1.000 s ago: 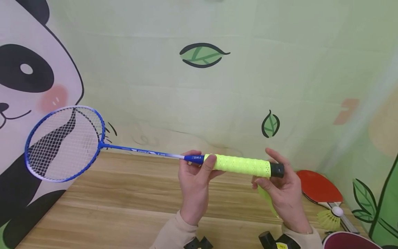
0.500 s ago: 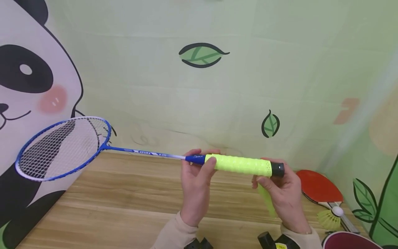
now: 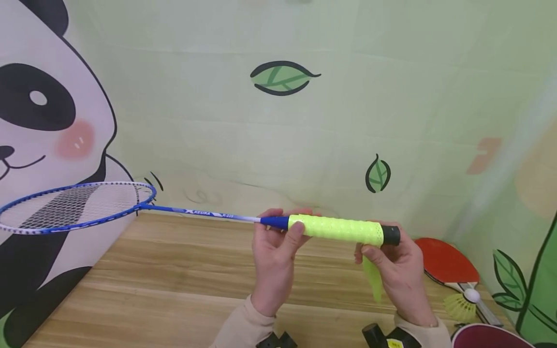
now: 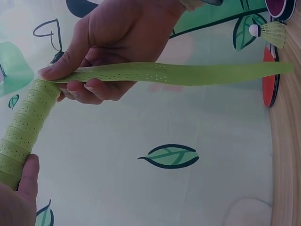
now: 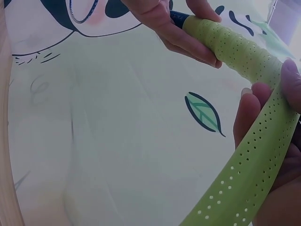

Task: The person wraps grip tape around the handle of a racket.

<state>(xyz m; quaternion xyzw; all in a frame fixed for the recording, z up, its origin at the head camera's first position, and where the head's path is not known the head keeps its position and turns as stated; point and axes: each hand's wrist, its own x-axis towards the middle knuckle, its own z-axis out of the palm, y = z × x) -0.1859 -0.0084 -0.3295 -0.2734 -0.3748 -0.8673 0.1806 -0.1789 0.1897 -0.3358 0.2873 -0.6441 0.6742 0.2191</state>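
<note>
A blue and white badminton racket (image 3: 174, 210) is held up level above the table, its strung head to the left in the head view. Perforated yellow-green grip tape (image 3: 337, 229) is wound in overlapping turns along its handle. With thumb and fingers my left hand (image 3: 274, 270) grips the handle at the blue cone end. My right hand (image 3: 404, 280) is at the black butt end and pinches the tape where it leaves the handle. From there a loose tail of tape (image 4: 188, 74) hangs down; the right wrist view shows this tape tail (image 5: 244, 160) passing under the thumb.
On the wooden table (image 3: 174, 280), at the right, lies a red table tennis paddle (image 3: 448, 261) with a yellow shuttlecock (image 3: 463, 304) on its handle. A dark red rounded thing (image 3: 491, 336) shows at the lower right edge. Behind hangs a printed panda backdrop (image 3: 217, 121).
The racket has rolled about its long axis, so its head now looks much flatter. Both hands stay nearly in place, the right still pinching the tape, whose tail hangs straighter down.
</note>
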